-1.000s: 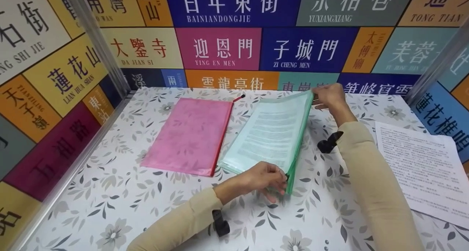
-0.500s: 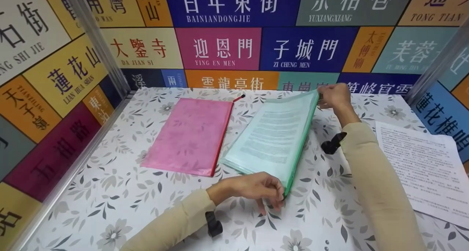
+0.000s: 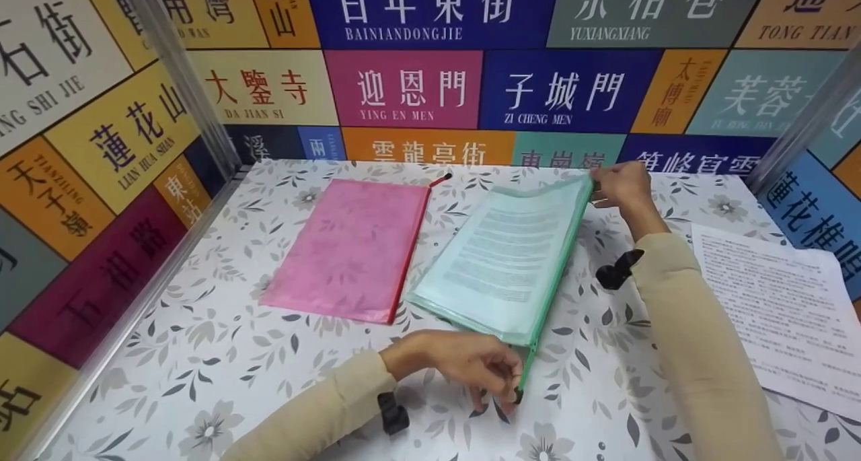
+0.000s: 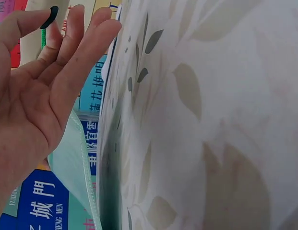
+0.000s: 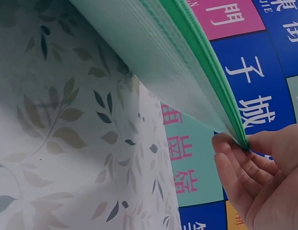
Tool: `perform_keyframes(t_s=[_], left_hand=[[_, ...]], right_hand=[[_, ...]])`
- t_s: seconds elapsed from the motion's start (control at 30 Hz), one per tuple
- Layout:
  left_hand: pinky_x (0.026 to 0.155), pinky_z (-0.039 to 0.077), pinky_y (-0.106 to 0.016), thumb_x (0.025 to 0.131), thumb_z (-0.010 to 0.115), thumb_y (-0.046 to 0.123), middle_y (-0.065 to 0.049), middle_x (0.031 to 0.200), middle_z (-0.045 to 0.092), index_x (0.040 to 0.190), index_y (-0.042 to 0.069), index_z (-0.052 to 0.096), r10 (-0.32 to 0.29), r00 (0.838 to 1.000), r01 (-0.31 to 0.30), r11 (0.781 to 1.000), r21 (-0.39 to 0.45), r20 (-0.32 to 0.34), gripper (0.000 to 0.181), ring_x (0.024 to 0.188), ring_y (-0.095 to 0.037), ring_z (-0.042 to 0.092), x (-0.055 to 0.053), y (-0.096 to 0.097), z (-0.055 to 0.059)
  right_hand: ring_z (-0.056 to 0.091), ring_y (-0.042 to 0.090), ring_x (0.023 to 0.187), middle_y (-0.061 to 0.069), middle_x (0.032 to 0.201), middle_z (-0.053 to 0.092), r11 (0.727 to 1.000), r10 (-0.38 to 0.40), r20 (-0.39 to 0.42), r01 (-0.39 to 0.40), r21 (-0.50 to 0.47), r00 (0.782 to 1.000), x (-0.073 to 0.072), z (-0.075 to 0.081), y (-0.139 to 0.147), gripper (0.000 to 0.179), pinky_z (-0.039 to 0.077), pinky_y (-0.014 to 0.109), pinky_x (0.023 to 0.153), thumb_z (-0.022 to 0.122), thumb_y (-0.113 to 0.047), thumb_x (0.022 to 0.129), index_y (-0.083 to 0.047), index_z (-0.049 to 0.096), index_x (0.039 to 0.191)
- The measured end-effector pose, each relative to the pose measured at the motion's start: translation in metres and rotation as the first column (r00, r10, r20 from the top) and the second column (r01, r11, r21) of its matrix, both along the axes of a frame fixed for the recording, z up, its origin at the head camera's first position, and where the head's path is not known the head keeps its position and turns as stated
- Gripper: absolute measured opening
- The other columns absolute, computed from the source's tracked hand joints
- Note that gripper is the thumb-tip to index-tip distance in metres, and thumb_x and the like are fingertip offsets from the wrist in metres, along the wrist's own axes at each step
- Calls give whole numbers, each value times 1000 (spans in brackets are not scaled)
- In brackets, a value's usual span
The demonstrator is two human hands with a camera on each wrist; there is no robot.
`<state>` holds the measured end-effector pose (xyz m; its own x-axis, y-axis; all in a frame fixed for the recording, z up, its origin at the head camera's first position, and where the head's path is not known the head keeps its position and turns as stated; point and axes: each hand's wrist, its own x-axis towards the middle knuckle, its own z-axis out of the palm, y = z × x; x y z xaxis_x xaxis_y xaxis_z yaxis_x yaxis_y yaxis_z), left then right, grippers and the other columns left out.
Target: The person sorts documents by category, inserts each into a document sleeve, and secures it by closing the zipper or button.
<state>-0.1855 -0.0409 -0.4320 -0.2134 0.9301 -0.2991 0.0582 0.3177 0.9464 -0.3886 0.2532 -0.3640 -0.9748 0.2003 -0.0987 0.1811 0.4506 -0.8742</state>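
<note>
A translucent green zip folder with printed sheets inside lies slanted in the middle of the table, its zipper edge raised. My right hand pinches its far right corner, thumb on one side of the green zipper band and fingers on the other. At the near end, my left hand pinches the black-tipped zipper pull between thumb and index finger, the other fingers spread. The green cord of the pull stretches from the folder's near corner to these fingertips.
A pink zip folder with a red zipper lies flat to the left. Printed sheets rest at the right edge of the floral-covered table. Sign-patterned panels stand behind and at both sides.
My left hand has moved toward the near side along the zipper edge with the pull, which now extends beyond the folder's corner. My right hand has shifted slightly right with its corner.
</note>
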Motion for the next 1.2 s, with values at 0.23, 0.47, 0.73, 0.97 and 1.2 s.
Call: perform_keyframes(t_s=[0.23,0.47,0.73,0.97,1.2], left_hand=[[71,63,-33,100,52,1,-34,113,66,104,-7,56,12,999,-13,1000,-23,-42,10,87,-13,67,-3,2,0],[73,63,-33,103,50,7,-22,112,71,107,-1,60,60,995,-65,996,-58,-84,14,90,-18,72,-6,0,1],[76,63,-43,104,44,6,-28,120,67,128,-6,54,179,976,-173,983,57,-122,29,106,-41,69,-11,-6,4],[73,63,-37,105,43,7,-24,118,68,127,-4,56,354,913,-332,934,134,-204,28,103,-37,71,-20,-18,9],[78,63,-38,104,49,13,-20,116,70,122,5,62,584,777,-546,811,210,-236,24,106,-30,70,-27,-32,18]], right_hand=[[69,4,58,-11,65,64,1000,13,-23,-13,25,1000,2,-4,6,48,61,24,61,53,-28,103,9,57,133],[69,5,59,1,79,69,985,37,-95,-20,173,995,4,-13,14,43,58,22,56,50,-29,104,7,63,123],[64,9,64,16,102,69,947,1,-39,12,320,999,10,-20,13,43,56,28,62,45,-31,104,2,62,126],[47,43,134,26,147,48,954,32,-34,-20,300,999,25,-17,4,52,40,54,111,43,-26,103,2,46,146],[43,41,140,24,151,46,970,100,-123,-70,233,987,54,-17,-6,49,38,53,115,42,-12,100,0,44,148]])
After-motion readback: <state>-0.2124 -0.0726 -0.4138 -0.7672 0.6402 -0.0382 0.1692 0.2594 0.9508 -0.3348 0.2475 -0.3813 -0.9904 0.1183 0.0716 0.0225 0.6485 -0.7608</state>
